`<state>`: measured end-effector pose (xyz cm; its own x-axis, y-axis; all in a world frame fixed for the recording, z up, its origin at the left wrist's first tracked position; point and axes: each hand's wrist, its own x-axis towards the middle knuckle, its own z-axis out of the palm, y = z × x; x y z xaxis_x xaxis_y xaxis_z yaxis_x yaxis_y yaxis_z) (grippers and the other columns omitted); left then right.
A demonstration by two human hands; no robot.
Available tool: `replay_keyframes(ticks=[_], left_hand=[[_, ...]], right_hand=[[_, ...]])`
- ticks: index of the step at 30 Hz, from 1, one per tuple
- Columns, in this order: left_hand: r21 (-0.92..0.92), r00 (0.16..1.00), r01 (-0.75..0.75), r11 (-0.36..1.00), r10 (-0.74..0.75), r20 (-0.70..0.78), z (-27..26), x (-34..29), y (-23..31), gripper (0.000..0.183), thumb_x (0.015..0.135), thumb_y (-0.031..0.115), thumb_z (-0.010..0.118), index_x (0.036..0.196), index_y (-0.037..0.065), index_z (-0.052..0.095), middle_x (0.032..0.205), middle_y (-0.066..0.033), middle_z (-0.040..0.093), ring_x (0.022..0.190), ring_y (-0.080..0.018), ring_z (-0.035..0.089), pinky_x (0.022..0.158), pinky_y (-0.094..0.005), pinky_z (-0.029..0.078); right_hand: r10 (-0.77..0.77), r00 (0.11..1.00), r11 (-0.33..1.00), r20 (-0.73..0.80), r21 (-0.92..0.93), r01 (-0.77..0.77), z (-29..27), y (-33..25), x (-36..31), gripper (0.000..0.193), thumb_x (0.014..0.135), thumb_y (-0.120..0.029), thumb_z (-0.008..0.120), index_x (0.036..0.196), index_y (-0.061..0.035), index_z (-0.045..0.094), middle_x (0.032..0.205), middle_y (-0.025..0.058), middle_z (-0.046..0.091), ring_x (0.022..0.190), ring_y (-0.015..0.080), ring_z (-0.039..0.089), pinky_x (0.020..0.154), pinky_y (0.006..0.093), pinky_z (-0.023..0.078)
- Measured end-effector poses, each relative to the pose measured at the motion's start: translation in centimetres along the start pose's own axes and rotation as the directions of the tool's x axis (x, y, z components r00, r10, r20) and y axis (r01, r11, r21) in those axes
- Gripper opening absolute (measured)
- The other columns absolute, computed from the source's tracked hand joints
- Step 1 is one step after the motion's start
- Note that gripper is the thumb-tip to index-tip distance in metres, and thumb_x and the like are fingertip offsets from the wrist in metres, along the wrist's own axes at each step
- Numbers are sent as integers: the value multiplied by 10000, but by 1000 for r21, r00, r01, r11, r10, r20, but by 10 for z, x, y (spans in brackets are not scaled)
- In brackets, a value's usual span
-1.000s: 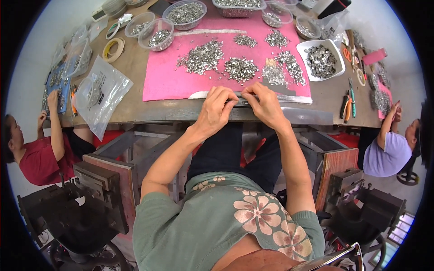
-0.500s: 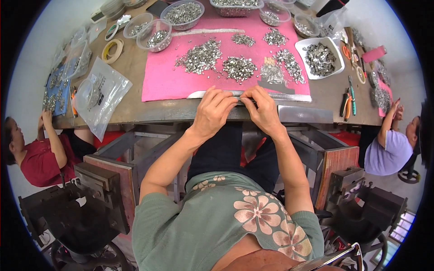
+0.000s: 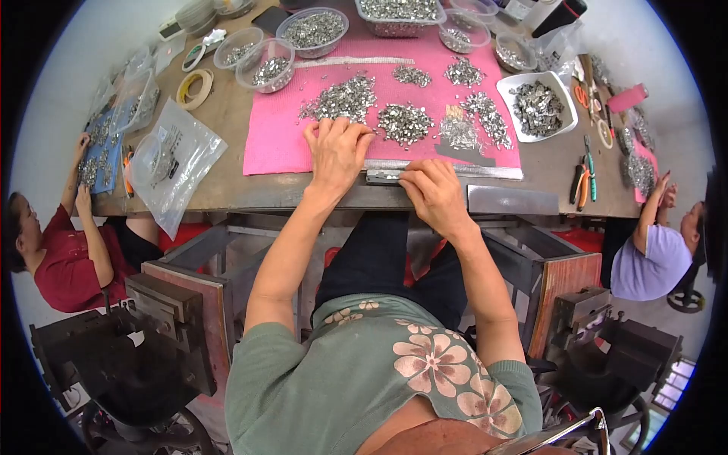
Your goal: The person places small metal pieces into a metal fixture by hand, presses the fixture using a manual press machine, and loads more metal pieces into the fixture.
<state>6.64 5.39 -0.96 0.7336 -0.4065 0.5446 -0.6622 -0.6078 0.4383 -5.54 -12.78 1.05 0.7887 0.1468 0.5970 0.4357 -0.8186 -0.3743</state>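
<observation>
Item: long thin metal strip (image 3: 425,164), silver, lying flat along the near edge of the pink mat (image 3: 280,136) on the desk (image 3: 227,114); long axis runs left to right across the person's front, parallel to the desk's near edge. A short dark metal piece (image 3: 383,176) sits on or against the strip between the two hands; what kind of part it is cannot be told at this size. Left hand (image 3: 337,152): palm down, fingers spread and pointing away from the body, resting on the mat just beyond the strip, its heel beside the short piece's left end; it lies flat and grips nothing that shows. Right hand (image 3: 434,189): fingers curled, thumb and fingertips pinched at the short piece's right end, touching it; whether it truly clamps the piece or only steadies it cannot be told. Hands are close together but apart, the short piece bridging the gap. The right hand is the nearer to the piece and to the free length of strip, which extends from it toward the person's right. Nearby stock: heaps of small silver parts (image 3: 404,123) on the mat just beyond the hands; a white tray (image 3: 506,85) of the same parts at far right.
</observation>
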Motion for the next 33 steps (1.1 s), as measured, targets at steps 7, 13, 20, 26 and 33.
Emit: replay_keyframes(ticks=[7, 13, 20, 26, 33], left_hand=[[62, 996, -88, 994, 88, 16, 5, 4, 1, 89, 874, 215, 747, 925, 142, 742, 883, 1, 634, 932, -214, 571, 967, -448, 322], [-110, 995, -68, 992, 75, 62, 2, 1, 7, 56, 916, 114, 680, 965, 95, 663, 857, -13, 622, 893, -220, 573, 934, -426, 344], [-421, 986, 72, 904, 0, 169, -13, -14, 32, 58, 945, 71, 633, 983, 29, 618, 867, -99, 630, 806, -271, 594, 800, -395, 455], [-479, 986, 149, 865, -96, 134, -13, -19, 30, 50, 913, 36, 642, 951, 34, 610, 821, -93, 616, 799, -288, 565, 783, -423, 429], [-460, 980, 132, 878, -45, 195, -16, -21, 41, 65, 942, 47, 636, 987, 2, 620, 871, -122, 621, 833, -288, 601, 783, -397, 479]], right_hand=[[92, 995, 996, 50, -7, -91, 15, 30, 45, 137, 869, -42, 695, 1006, -49, 706, 864, 112, 607, 853, 321, 610, 793, 435, 469], [72, 992, 993, 100, -105, -61, 35, 47, 60, 88, 863, -83, 706, 926, -34, 671, 875, 119, 607, 865, 329, 603, 794, 456, 466], [181, 971, 978, 154, 73, -194, 17, 50, 52, 78, 858, -85, 689, 920, -40, 674, 887, 122, 633, 903, 328, 613, 823, 431, 457], [90, 991, 996, 95, -38, -86, 30, 46, 59, 108, 844, -91, 715, 950, -74, 704, 890, 106, 634, 878, 317, 614, 793, 453, 468], [88, 993, 995, 81, -47, -85, 33, 57, 53, 96, 840, -102, 728, 924, -62, 705, 873, 97, 637, 859, 309, 612, 778, 436, 468]])
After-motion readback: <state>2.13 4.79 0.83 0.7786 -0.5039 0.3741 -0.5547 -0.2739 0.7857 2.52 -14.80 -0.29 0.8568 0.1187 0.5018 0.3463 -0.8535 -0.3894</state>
